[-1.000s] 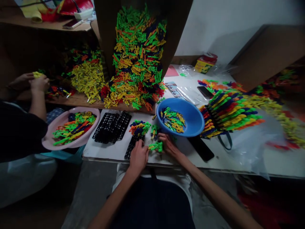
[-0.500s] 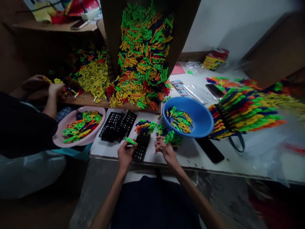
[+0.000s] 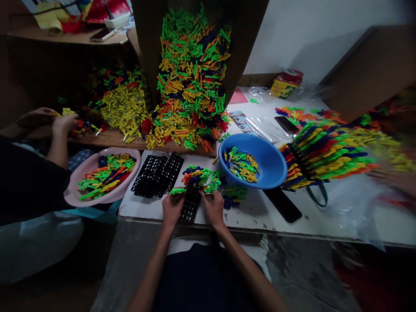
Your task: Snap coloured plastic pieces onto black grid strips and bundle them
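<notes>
My left hand point(image 3: 172, 210) is closed around a bright green plastic piece point(image 3: 177, 190), at the left side of a black perforated strip point(image 3: 190, 207). On the strip's other side, my right hand point(image 3: 213, 209) pinches a green plastic piece point(image 3: 212, 185); its exact shape is too small to tell. The far end of the strip carries a cluster of orange, blue, yellow and green pieces point(image 3: 196, 174). More black perforated strips point(image 3: 152, 173) lie in a stack to the left. Loose blue and green pieces point(image 3: 233, 197) rest right of my right hand.
A blue basin point(image 3: 273, 167) and a pink basin point(image 3: 69, 186) hold coloured pieces. Behind rises a large heap point(image 3: 191, 86) in a cardboard box. A filled bundle point(image 3: 334, 156), a black phone point(image 3: 284, 206) and plastic bags lie right. At left, a co-worker's hands point(image 3: 63, 121) handle yellow pieces.
My right hand has moved left, from beside the blue basin to the black strip, carrying a green piece. My left hand has come closer to the strip. The view has shifted slightly.
</notes>
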Demonstrator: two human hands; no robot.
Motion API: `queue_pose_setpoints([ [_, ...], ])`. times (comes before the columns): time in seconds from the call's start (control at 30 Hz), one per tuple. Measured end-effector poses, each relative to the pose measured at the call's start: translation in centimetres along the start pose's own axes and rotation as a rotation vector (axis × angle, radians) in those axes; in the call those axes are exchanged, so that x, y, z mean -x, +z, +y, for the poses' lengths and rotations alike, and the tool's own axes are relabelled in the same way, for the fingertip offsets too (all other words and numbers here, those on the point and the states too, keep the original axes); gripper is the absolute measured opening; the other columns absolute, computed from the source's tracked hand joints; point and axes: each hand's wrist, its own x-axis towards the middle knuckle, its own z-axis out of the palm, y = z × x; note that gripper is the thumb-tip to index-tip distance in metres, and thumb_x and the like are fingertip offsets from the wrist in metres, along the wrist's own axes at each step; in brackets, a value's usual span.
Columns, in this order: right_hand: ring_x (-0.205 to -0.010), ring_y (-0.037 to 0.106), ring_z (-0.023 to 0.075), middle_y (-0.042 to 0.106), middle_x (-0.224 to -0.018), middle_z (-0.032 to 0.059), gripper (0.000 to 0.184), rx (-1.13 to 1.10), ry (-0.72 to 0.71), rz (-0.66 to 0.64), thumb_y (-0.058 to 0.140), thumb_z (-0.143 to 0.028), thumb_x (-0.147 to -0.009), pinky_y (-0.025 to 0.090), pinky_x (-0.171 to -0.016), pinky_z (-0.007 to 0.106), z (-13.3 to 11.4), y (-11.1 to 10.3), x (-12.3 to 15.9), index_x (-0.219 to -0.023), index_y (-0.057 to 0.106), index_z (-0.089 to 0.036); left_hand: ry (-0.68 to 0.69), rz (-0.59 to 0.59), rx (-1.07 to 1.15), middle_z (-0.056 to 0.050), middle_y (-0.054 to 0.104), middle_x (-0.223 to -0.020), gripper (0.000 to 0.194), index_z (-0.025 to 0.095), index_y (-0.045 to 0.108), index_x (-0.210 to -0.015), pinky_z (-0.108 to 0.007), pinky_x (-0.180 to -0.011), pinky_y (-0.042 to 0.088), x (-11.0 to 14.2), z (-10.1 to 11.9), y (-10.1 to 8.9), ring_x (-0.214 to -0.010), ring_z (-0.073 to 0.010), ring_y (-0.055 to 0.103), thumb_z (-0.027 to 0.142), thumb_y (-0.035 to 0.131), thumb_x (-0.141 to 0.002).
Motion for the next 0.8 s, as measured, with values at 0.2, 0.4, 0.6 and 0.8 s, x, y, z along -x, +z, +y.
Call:
queue_pose_setpoints([
  [0.2,-0.086,0.068,0.0245,0.074,-0.091,0.0077,0.016,0.014,-0.059,-0.032,0.06,-0.03,-0.086,0.052,-0.079,0.035,0.1,0.8,-0.1,-0.092,0.071,-0.02,0.167,-0.07,-0.139,-0.006,0.075,-0.101,0.017,0.021,0.073,-0.098,-0.031,-0.087,0.054,-0.6,-0.3,0.2,-0.093,-0.0191,0.07,0.022,0.064,-0.083],
  [0.4,-0.105,0.063,0.0235,0.069,-0.105,0.0084,0.035,0.064,-0.163,-0.169,0.045,-0.007,-0.075,0.049,-0.094,0.037,0.5,0.0,-0.4,-0.098,0.069,-0.02,0.145,-0.079,-0.246,-0.005,0.074,-0.09,0.012,0.02,0.074,-0.092,-0.028,-0.076,0.053,-1.1,0.3,0.3,-0.083,-0.019,0.068,0.025,0.067,-0.083],
  [0.6,-0.114,0.058,0.0261,0.064,-0.115,0.0112,0.04,0.126,-0.201,-0.192,0.047,-0.008,-0.078,0.047,-0.099,0.042,1.2,0.1,-0.1,-0.112,0.064,-0.02,0.161,-0.103,-0.284,-0.004,0.073,-0.086,0.012,0.021,0.074,-0.09,-0.026,-0.074,0.05,-1.1,0.3,0.4,-0.082,-0.0178,0.066,0.028,0.065,-0.086],
  [0.8,-0.105,0.062,0.0247,0.064,-0.111,0.0115,0.026,0.147,-0.202,-0.145,0.05,-0.017,-0.087,0.05,-0.093,0.039,0.7,-0.1,-0.5,-0.11,0.063,-0.019,0.155,-0.041,-0.232,-0.005,0.073,-0.095,0.017,0.021,0.074,-0.1,-0.026,-0.082,0.051,-0.7,0.1,1.0,-0.089,-0.017,0.067,0.027,0.065,-0.087],
])
